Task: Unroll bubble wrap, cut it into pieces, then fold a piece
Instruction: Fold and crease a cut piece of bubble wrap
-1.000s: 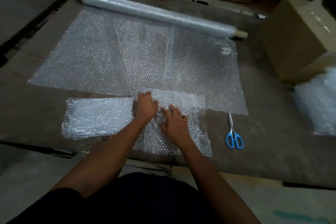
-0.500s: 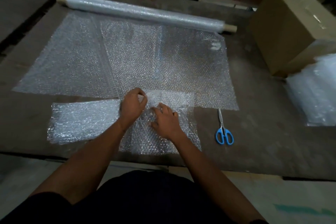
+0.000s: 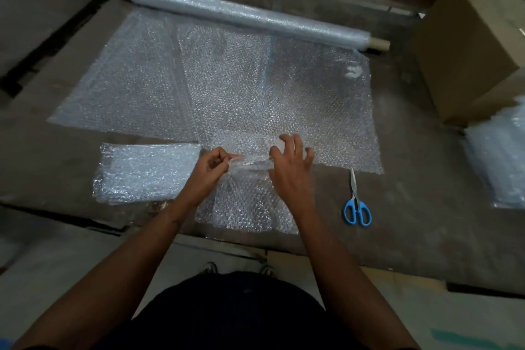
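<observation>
With the wrap unrolled and cut, the left hand (image 3: 211,166) pinches the cut piece (image 3: 250,199) while the right hand (image 3: 292,167), fingers spread, grasps its raised edge, so the folding seems only begun.

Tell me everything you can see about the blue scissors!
The scissors have two bright blue loop handles, plastic by the look of them, and slim silvery blades that look closed. They lie flat on the dark table, handles toward the person and tips pointing away, almost reaching the near right corner of the big bubble wrap sheet. They sit right of the right hand. Nothing touches them except the table.
</observation>
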